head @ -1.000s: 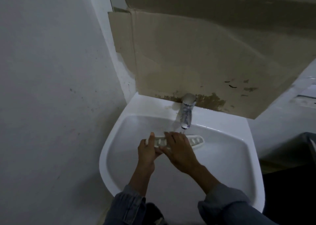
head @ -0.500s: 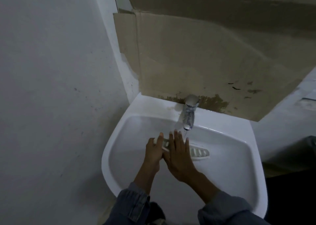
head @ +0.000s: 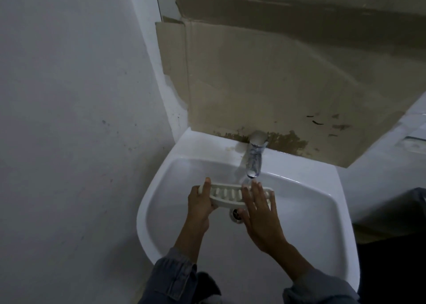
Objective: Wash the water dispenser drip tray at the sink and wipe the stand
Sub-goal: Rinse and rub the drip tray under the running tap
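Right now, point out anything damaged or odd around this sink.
The cardboard sheet behind the faucet stands out: dark brown stains along its bottom edge, and a ragged left edge. The sink itself looks intact.

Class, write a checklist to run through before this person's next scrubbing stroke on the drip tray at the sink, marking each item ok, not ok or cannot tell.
1. The white slotted plastic drip tray is inside the white ceramic sink: ok.
2. The left hand grips the tray's left end: ok.
3. The right hand lies flat on the tray's right part: ok.
4. The tray's right end sits under the chrome tap: ok.
5. Water is flowing: cannot tell, only a faint streak.
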